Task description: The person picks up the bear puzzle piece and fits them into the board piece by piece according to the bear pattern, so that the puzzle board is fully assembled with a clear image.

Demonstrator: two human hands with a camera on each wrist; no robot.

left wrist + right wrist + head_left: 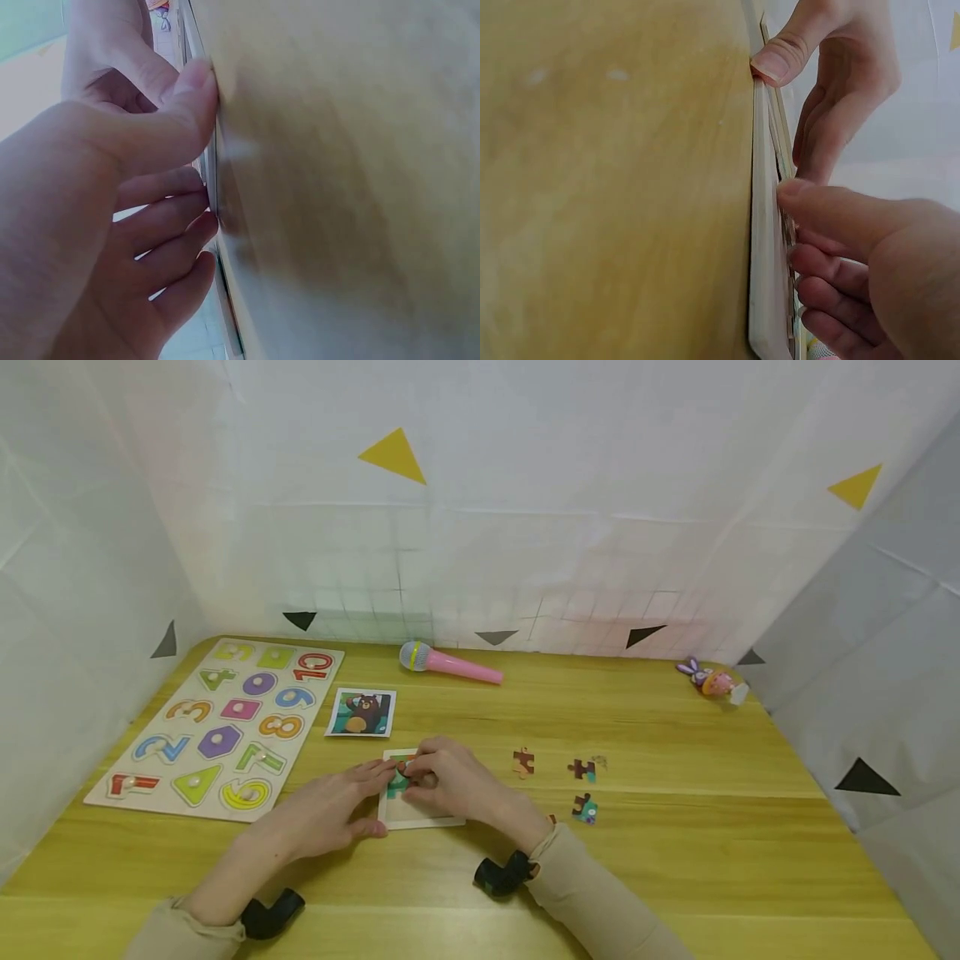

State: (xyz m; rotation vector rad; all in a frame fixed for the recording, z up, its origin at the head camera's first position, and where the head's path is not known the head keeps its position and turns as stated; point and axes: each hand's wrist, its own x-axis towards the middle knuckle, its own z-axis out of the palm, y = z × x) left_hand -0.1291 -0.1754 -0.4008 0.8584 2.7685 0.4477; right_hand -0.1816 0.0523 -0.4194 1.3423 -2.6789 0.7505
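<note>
A small wooden puzzle tray (386,820) lies in front of me, with green puzzle pieces (397,787) in its upper left part. My left hand (318,814) rests at the tray's left side. Its thumb touches the lower left corner and its fairly straight fingers reach the upper left. Over the tray, my right hand (457,781) pinches a brown puzzle piece (405,768) at the upper left, mostly hidden by the fingers. In the right wrist view, the thumb and curled fingers (829,259) are down at the tray's surface (761,247).
Loose puzzle pieces (523,763) lie right of the tray, one partly behind my right wrist. A bear picture card (362,712) and a pink toy microphone (457,666) lie beyond. At left is a number board (225,760); a bunny toy (712,682) lies far right.
</note>
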